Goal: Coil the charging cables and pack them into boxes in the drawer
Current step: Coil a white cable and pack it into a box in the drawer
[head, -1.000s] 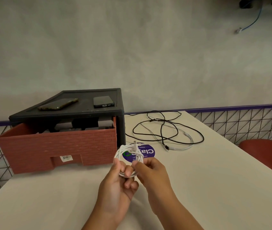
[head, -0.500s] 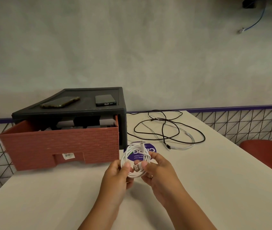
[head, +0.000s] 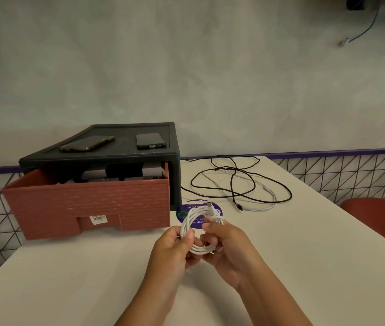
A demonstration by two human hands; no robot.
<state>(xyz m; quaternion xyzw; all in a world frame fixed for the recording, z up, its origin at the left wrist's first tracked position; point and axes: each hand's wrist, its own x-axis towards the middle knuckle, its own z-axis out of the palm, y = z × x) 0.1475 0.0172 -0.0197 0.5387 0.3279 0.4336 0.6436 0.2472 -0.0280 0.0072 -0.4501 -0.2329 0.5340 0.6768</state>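
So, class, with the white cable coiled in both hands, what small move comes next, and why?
Probably tuck the plug end under a loop of the white coiled charging cable: left hand and right hand grip the coil, but that end sticks up loose. The red brick-patterned drawer stands open.

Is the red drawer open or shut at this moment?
Open. The red drawer is pulled out; its brick-patterned front stands well forward of the black cabinet, leaving the drawer's top uncovered.

Grey wall (head: pixel 186 67), white table (head: pixel 316 260), maybe chair (head: pixel 379 220)
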